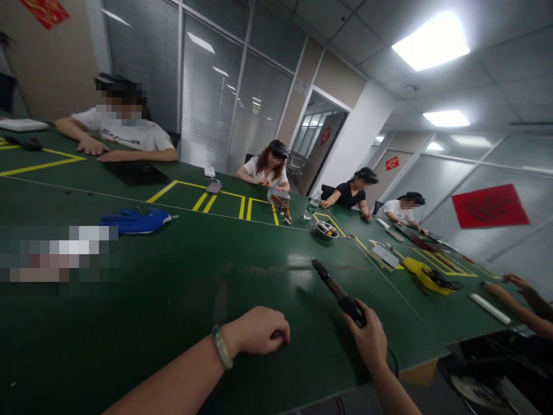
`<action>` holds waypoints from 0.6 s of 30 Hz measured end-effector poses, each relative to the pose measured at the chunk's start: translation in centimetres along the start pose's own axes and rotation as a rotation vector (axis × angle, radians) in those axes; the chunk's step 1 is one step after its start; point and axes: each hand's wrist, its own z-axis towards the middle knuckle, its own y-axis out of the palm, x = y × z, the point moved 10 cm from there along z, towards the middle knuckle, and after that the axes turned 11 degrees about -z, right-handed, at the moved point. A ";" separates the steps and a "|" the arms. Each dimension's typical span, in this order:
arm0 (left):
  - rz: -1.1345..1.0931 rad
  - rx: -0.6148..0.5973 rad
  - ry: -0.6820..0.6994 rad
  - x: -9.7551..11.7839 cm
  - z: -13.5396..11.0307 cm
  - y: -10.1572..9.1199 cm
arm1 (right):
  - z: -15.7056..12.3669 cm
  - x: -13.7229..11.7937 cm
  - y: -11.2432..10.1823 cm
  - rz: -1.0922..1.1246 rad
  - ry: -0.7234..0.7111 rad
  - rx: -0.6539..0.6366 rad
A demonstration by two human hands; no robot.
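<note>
My right hand [369, 334] is wrapped round the dark handle of an electric screwdriver [334, 288]. The tool's tip points up and away to the left, above the table, and a dark cord shows beside my wrist. My left hand [261, 329] is at the green tabletop [173, 323], left of the screwdriver, with its fingers curled in and nothing visible in them. A pale green bangle [222, 347] circles that wrist.
Ahead stand a metal bowl [327, 230] of small parts and a water bottle [311, 206]. A blue glove [136, 221] lies left. Several people sit round the table. On the right are a grey box [384, 256], a yellow item [425, 276] and another person's arms [525, 302].
</note>
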 end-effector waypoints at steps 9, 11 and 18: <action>-0.085 -0.071 0.093 2.4 -0.4 1.9 | -1.0 -20.0 1.3 0.241 -0.422 -0.136; -0.100 -0.071 0.108 2.5 -0.4 1.8 | -1.5 -24.0 1.9 0.281 -0.522 -0.197; -0.150 -0.060 0.092 2.6 -0.3 1.3 | -1.6 -30.2 3.6 0.345 -0.699 -0.348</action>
